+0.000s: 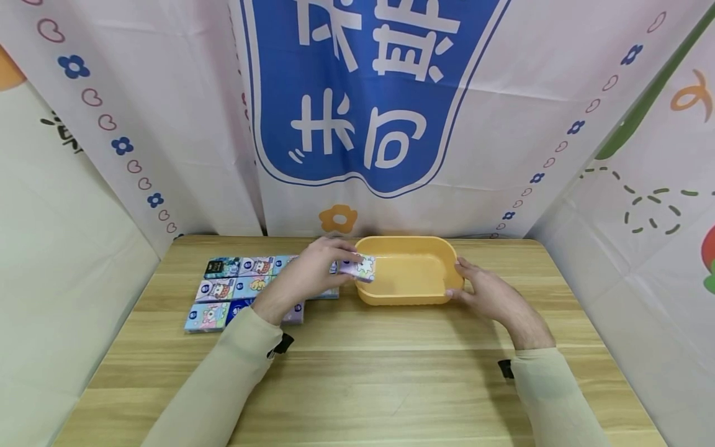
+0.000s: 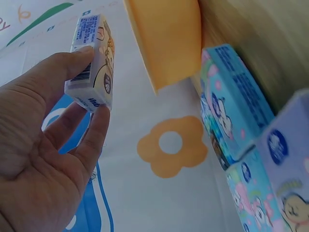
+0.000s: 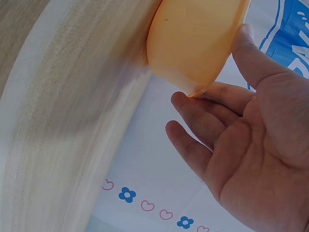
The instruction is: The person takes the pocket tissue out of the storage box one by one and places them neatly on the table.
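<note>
My left hand (image 1: 310,270) pinches a small printed tissue pack (image 1: 362,268) between thumb and fingers, over the left rim of a yellow plastic basin (image 1: 408,300). In the left wrist view the held pack (image 2: 89,63) is tilted up, its barcode side towards the thumb. At the basin's right end, my right hand (image 1: 490,297) grips the rim. The right wrist view has the thumb (image 3: 245,36) at the basin's edge and fingertips against its outer wall. Left of the basin, several colourful tissue packs (image 1: 208,316) lie in close rows, partly hidden behind my left hand and forearm.
The wood-grain table (image 1: 380,385) extends in front of the basin and packs. Behind its far edge hangs a white curtain (image 1: 480,205) with a blue printed panel. Patterned cloth walls stand at both sides.
</note>
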Demonstrator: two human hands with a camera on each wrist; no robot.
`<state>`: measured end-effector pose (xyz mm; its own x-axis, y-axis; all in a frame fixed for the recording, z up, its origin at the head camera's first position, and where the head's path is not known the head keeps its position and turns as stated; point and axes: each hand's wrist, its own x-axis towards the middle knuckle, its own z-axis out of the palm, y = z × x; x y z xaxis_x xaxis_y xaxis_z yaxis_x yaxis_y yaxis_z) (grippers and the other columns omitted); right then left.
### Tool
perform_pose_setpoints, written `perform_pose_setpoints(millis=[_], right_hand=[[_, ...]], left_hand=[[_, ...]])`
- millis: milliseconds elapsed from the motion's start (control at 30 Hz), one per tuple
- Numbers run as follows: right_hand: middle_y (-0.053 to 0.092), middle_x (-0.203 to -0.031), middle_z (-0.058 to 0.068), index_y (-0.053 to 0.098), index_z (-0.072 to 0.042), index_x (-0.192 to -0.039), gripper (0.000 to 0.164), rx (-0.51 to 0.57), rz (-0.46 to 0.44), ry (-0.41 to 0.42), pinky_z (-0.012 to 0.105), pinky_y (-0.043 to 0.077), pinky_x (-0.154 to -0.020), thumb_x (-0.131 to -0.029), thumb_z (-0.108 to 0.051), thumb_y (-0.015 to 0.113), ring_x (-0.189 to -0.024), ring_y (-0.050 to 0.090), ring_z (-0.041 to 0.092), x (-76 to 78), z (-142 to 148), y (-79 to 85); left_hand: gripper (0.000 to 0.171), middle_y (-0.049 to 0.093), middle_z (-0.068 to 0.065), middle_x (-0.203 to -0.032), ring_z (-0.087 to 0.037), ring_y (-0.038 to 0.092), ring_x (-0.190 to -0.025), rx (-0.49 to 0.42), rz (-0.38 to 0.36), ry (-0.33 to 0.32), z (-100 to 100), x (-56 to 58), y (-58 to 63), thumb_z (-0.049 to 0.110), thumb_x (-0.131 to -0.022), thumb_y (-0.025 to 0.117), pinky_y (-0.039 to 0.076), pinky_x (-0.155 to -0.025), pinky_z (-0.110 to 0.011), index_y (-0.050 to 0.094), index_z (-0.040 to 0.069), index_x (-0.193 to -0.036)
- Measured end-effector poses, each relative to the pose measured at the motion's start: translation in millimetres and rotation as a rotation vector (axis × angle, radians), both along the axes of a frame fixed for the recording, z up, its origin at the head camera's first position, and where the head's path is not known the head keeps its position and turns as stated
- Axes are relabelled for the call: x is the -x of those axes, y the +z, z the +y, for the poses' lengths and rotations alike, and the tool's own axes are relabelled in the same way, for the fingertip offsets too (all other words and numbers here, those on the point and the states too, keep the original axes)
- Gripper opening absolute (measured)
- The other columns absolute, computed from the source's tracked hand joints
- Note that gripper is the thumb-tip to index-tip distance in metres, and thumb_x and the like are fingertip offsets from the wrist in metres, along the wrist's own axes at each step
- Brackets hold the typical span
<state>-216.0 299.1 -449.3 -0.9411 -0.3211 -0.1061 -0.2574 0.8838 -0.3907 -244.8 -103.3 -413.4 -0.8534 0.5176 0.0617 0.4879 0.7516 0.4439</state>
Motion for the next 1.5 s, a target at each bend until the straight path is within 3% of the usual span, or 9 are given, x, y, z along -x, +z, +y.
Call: perform_pose_setpoints(millis=[600, 867, 1133, 1500], right_hand=[[0.030, -0.190, 0.029, 0.044, 0.010, -0.174, 0.083, 0.002, -0.015, -0.018, 0.075, 0.036, -0.142, -0.117, -0.041, 0.075, -0.172, 0.038, 0.059, 1.2, 0.8, -2.9], [0.030, -0.190, 0.029, 0.044, 0.009, -0.174, 0.083, 0.008, -0.017, -0.019, 0.074, 0.035, -0.142, -0.117, -0.041, 0.075, -0.173, 0.038, 0.058, 1.7, 1.8, -3.6], [0.031, -0.190, 0.029, 0.044, 0.009, -0.175, 0.083, 0.004, -0.018, -0.018, 0.075, 0.035, -0.142, -0.117, -0.043, 0.074, -0.173, 0.038, 0.058, 2.4, 2.1, -3.8], [0.031, -0.190, 0.029, 0.043, 0.009, -0.175, 0.084, 0.000, -0.019, -0.016, 0.075, 0.035, -0.143, -0.117, -0.043, 0.074, -0.173, 0.037, 0.058, 2.4, 1.5, -3.4]], left_hand=[[0.043, 0.074, -0.010, -0.162, -0.043, 0.064, -0.156, 0.004, -0.017, 0.047, -35.0, -22.9, -8.4, 0.022, -0.105, 0.092, 0.055, -0.132, -0.068, 0.083, 0.021, -0.147], [0.040, 0.077, -0.011, -0.156, -0.042, 0.069, -0.150, 0.023, -0.025, 0.017, -47.0, -27.7, -18.3, 0.026, -0.106, 0.091, 0.057, -0.129, -0.068, 0.084, 0.022, -0.145], [0.039, 0.080, -0.015, -0.149, -0.037, 0.077, -0.138, 0.018, -0.028, -0.042, -54.0, -32.5, -32.0, 0.021, -0.102, 0.094, 0.068, -0.119, -0.058, 0.085, 0.017, -0.140], [0.041, 0.082, -0.010, -0.142, -0.030, 0.078, -0.131, 0.074, -0.036, -0.066, -56.7, -39.5, -48.7, 0.022, -0.100, 0.095, 0.068, -0.118, -0.055, 0.085, 0.016, -0.140]])
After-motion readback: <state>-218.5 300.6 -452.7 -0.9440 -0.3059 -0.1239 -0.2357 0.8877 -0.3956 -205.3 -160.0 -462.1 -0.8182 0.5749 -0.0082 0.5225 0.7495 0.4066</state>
